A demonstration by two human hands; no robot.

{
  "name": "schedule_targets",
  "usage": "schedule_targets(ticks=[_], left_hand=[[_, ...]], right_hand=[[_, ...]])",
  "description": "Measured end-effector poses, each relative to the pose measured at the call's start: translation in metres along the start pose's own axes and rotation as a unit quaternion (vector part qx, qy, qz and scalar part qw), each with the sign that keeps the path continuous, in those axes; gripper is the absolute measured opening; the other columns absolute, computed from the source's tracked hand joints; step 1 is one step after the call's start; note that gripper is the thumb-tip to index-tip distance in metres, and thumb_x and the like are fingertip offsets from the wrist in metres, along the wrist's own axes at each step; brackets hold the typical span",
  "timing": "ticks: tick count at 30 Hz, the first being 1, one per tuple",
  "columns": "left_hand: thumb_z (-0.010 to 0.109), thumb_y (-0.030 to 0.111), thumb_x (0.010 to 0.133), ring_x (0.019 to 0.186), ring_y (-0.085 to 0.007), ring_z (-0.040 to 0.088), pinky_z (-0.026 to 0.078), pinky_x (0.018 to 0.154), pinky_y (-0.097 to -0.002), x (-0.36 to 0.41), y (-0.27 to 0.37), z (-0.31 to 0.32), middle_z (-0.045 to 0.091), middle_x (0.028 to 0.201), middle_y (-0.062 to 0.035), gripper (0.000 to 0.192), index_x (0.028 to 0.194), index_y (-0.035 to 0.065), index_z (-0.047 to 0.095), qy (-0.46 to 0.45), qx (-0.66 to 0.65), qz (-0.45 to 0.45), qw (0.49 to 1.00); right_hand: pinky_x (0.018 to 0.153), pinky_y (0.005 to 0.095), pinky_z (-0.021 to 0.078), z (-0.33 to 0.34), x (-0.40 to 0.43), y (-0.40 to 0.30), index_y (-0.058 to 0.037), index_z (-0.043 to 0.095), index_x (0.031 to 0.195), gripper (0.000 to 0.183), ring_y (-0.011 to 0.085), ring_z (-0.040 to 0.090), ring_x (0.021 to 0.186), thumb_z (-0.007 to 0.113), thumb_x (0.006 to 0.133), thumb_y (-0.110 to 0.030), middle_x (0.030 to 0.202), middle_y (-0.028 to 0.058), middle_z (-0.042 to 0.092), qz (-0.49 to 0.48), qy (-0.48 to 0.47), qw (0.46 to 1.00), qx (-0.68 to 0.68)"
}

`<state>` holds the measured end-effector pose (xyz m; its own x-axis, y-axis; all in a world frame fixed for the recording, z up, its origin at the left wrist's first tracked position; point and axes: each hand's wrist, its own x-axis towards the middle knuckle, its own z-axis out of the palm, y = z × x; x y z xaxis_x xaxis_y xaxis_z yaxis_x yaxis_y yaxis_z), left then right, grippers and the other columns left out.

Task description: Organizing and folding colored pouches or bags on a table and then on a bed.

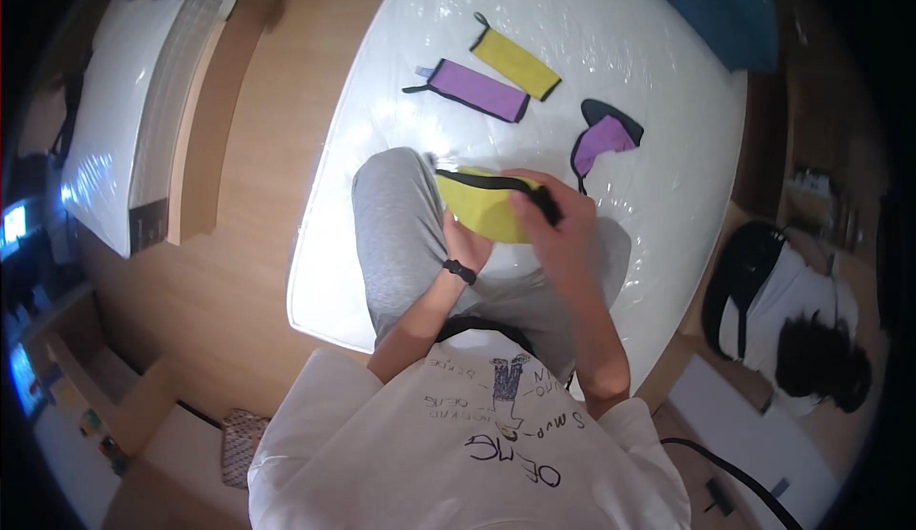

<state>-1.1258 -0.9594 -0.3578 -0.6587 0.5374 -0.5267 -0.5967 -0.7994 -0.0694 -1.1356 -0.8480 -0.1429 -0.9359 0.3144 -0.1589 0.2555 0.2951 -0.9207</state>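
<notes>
In the head view a yellow fabric pouch (476,208) with black edging is held above my lap. My left hand (469,242) supports it from below, its fingers hidden behind the cloth. At the pouch's right end, the thumb and fingers of my right hand (562,219) pinch the black trim; this hand is slightly blurred. Beyond, a flat purple fabric pouch (478,91) with a black loop lies on the plastic-covered mattress (401,22). Touching its far side is a flat yellow fabric pouch (517,63), also looped. A crumpled purple-and-black fabric piece (603,143) rests farther right.
My grey-trousered legs (397,222) are folded on the mattress. A blue object (715,7) stands at the far right corner. Across the wooden floor (265,172) is another plastic-wrapped mattress (125,129). A person (794,322) sits at the right beside a white desk (744,415).
</notes>
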Motion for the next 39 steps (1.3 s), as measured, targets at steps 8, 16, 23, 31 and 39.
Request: schedule_targets(ticks=[8,16,23,31,39], left_hand=[[0.042,0.070,0.089,0.129,-0.0276,0.046,0.027,0.114,-0.0440,-0.022,0.058,0.077,0.052,0.139,-0.0128,0.082,0.138,0.0043,0.047,-0.204,-0.026,-0.082,0.975],[0.054,0.040,0.098,0.106,-0.0169,0.062,0.050,0.092,-0.0328,-0.002,0.053,0.028,0.064,0.119,-0.0110,0.050,0.123,-0.0032,0.057,0.020,0.310,-0.114,0.944],[0.055,0.013,0.099,0.088,-0.0139,0.069,0.058,0.077,-0.0257,0.020,0.047,0.020,0.069,0.103,-0.0087,0.023,0.112,-0.0048,0.061,-0.035,0.347,-0.098,0.932],[0.057,0.015,0.098,0.079,-0.0092,0.068,0.057,0.066,-0.0206,0.021,0.045,0.024,0.069,0.094,-0.0043,0.018,0.106,0.0006,0.063,0.044,0.383,-0.085,0.919],[0.057,0.016,0.098,0.055,-0.0044,0.056,0.041,0.042,-0.0187,0.019,0.042,0.036,0.065,0.078,-0.0010,0.017,0.098,0.0009,0.064,0.077,0.416,-0.072,0.903]], right_hand=[[0.071,0.0204,0.0461,-0.023,0.027,0.071,0.0035,0.067,0.110,0.026,0.0047,0.059,0.079,0.063,0.096,-0.018,0.091,-0.0003,0.069,0.134,-0.044,0.972,0.186],[0.067,0.0216,0.0451,-0.041,-0.012,0.151,0.0029,0.067,0.108,0.027,0.0042,0.058,0.075,0.062,0.096,-0.021,0.089,-0.0014,0.067,0.205,0.005,0.968,0.145],[0.063,0.0199,0.0460,-0.059,-0.042,0.165,-0.0035,0.069,0.102,0.022,0.0022,0.058,0.071,0.065,0.095,-0.024,0.080,-0.0047,0.064,0.306,0.091,0.927,0.195],[0.060,0.0195,0.0479,-0.055,-0.052,0.203,-0.0032,0.068,0.103,0.023,0.0032,0.060,0.072,0.066,0.094,-0.024,0.084,-0.0036,0.065,0.309,0.069,0.905,0.283],[0.064,0.0218,0.0522,-0.050,-0.050,0.202,-0.0028,0.066,0.106,0.025,0.0064,0.064,0.076,0.067,0.093,-0.024,0.089,-0.0011,0.066,0.314,0.098,0.900,0.285]])
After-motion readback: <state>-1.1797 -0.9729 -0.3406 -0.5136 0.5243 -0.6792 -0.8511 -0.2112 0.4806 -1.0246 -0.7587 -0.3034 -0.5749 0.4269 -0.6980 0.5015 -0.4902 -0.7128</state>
